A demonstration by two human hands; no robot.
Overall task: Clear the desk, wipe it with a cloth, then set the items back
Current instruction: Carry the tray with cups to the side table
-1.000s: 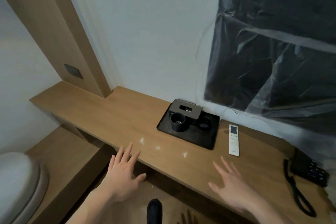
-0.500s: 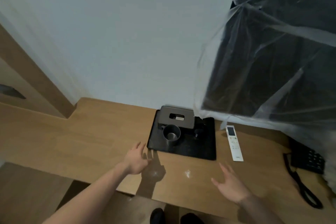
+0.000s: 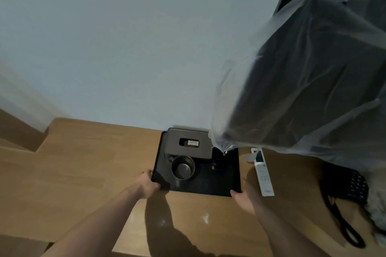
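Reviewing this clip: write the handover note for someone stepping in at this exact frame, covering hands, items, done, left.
Left hand grips the black tray's near-left corner; right hand holds its near-right corner.
The tray sits on the wooden desk, carrying a dark tissue box and a metal cup.
White remote lies right of the tray; black phone further right.
Done: tray grasped, not visibly lifted.
Left: clear the tray, remote and phone, wipe the white specks near the front edge, set everything back. No cloth in view.

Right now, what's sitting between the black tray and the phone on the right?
In the head view, the white remote lies on the desk between the black tray and the phone.
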